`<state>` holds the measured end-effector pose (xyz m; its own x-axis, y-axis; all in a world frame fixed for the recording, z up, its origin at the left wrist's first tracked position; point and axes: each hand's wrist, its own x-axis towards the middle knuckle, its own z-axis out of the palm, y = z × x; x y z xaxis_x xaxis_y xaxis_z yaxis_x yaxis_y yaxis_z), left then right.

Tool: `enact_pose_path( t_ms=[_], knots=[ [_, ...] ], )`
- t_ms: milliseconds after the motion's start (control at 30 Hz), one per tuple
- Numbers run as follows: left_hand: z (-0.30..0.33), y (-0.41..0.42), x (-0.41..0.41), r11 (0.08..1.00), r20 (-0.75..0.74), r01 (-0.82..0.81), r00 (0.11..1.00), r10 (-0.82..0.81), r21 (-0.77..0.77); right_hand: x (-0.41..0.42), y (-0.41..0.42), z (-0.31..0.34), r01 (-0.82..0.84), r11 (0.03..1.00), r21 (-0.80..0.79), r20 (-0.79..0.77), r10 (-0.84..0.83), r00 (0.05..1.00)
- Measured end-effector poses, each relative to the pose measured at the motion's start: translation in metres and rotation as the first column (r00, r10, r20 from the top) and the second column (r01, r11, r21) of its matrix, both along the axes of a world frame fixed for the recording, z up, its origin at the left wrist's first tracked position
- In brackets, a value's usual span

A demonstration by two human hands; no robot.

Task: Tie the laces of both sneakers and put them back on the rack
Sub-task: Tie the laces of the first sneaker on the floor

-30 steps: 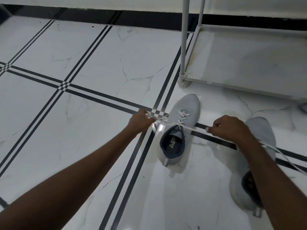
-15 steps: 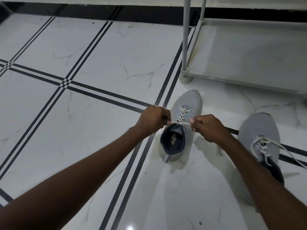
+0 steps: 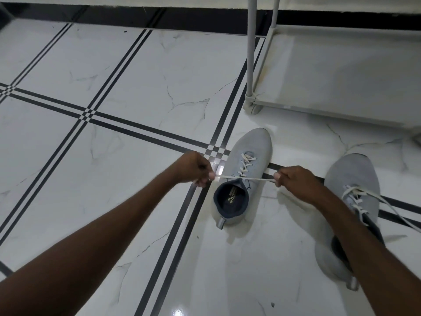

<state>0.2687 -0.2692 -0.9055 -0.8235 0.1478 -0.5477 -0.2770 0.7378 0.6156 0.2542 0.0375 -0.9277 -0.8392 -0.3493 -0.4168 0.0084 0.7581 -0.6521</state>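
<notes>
Two light grey sneakers with white laces stand on the tiled floor. The left sneaker (image 3: 250, 151) points toward the rack, its dark opening facing me. My left hand (image 3: 193, 168) and my right hand (image 3: 293, 179) each pinch one end of its lace (image 3: 246, 178), stretched taut across the tongue. The right sneaker (image 3: 352, 179) stands beside my right forearm, which hides its heel part. Its lace (image 3: 396, 208) lies loose and trails off to the right.
A pale shoe rack (image 3: 341, 71) stands at the upper right, its low shelf bare and its corner post (image 3: 251, 49) just beyond the left sneaker's toe. White marble tiles with black stripes (image 3: 136, 128) cover the floor. A dark skirting runs along the wall.
My hands were close together over the left sneaker half a second ago. They have now moved apart sideways, drawing the lace tight.
</notes>
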Motion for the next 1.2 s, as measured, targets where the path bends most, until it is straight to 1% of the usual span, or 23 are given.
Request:
enact_pose_path(
  t_ms=[67, 133, 167, 200, 267, 333, 400, 433, 500, 600, 667, 700, 733, 800, 867, 933, 1100, 1133, 1200],
  knots=[
    [0.014, -0.014, -0.001, 0.988, 0.098, -0.112, 0.990, 0.102, 0.103, -0.005, 0.004, 0.018, 0.067, 0.984, -0.168, 0.157, -0.041, 0.987],
    [0.030, -0.021, -0.002, 0.961, 0.168, -0.169, 0.977, 0.133, 0.219, -0.009, 0.006, 0.035, 0.147, 0.931, -0.333, 0.311, -0.038, 0.950],
    [0.036, -0.020, -0.003, 0.938, 0.192, -0.193, 0.971, 0.141, 0.288, -0.011, 0.006, 0.040, 0.180, 0.897, -0.404, 0.363, -0.023, 0.931],
    [0.041, -0.017, -0.005, 0.894, 0.220, -0.239, 0.962, 0.164, 0.378, -0.012, 0.004, 0.044, 0.199, 0.860, -0.470, 0.385, -0.004, 0.923],
    [0.046, -0.003, -0.011, 0.770, 0.253, -0.317, 0.945, 0.207, 0.553, -0.014, -0.003, 0.045, 0.216, 0.799, -0.561, 0.359, 0.000, 0.933],
    [0.044, 0.013, -0.017, 0.680, 0.259, -0.323, 0.945, 0.198, 0.659, -0.012, -0.013, 0.040, 0.282, 0.741, -0.609, 0.395, -0.024, 0.918],
    [0.037, 0.029, -0.021, 0.639, 0.262, -0.313, 0.949, 0.177, 0.703, -0.007, -0.026, 0.035, 0.370, 0.665, -0.649, 0.447, -0.061, 0.893],
    [0.033, 0.036, -0.023, 0.644, 0.257, -0.314, 0.949, 0.184, 0.698, -0.004, -0.032, 0.032, 0.404, 0.632, -0.661, 0.452, -0.095, 0.887],
    [0.026, 0.046, -0.024, 0.698, 0.221, -0.335, 0.942, 0.252, 0.633, 0.000, -0.041, 0.026, 0.432, 0.602, -0.672, 0.415, -0.178, 0.892],
    [0.012, 0.054, -0.025, 0.765, 0.157, -0.403, 0.913, 0.378, 0.503, 0.005, -0.051, 0.023, 0.412, 0.636, -0.653, 0.322, -0.259, 0.911],
    [0.003, 0.058, -0.026, 0.772, 0.134, -0.448, 0.889, 0.438, 0.451, 0.007, -0.057, 0.023, 0.398, 0.671, -0.625, 0.268, -0.294, 0.918],
    [0.000, 0.060, -0.027, 0.775, 0.139, -0.456, 0.886, 0.443, 0.437, 0.007, -0.061, 0.023, 0.382, 0.703, -0.599, 0.226, -0.310, 0.924],
    [-0.003, 0.060, -0.027, 0.779, 0.164, -0.450, 0.891, 0.423, 0.436, 0.007, -0.064, 0.023, 0.361, 0.742, -0.565, 0.172, -0.322, 0.931],
    [-0.004, 0.060, -0.030, 0.769, 0.263, -0.418, 0.907, 0.328, 0.483, 0.008, -0.067, 0.022, 0.324, 0.804, -0.499, 0.068, -0.336, 0.939],
    [-0.002, 0.057, -0.032, 0.738, 0.359, -0.403, 0.905, 0.230, 0.541, 0.007, -0.069, 0.022, 0.304, 0.832, -0.464, 0.011, -0.338, 0.941],
    [-0.001, 0.057, -0.033, 0.730, 0.381, -0.389, 0.905, 0.190, 0.561, 0.005, -0.072, 0.024, 0.275, 0.858, -0.434, -0.025, -0.317, 0.948],
    [-0.008, 0.060, -0.036, 0.767, 0.344, -0.416, 0.900, 0.268, 0.489, 0.000, -0.076, 0.031, 0.194, 0.892, -0.407, -0.038, -0.229, 0.973],
    [-0.012, 0.059, -0.036, 0.761, 0.349, -0.420, 0.898, 0.269, 0.494, -0.001, -0.074, 0.031, 0.178, 0.894, -0.411, -0.029, -0.208, 0.978],
    [-0.016, 0.057, -0.036, 0.719, 0.376, -0.448, 0.885, 0.274, 0.532, -0.004, -0.070, 0.029, 0.139, 0.895, -0.423, -0.008, -0.157, 0.988]
  ],
)
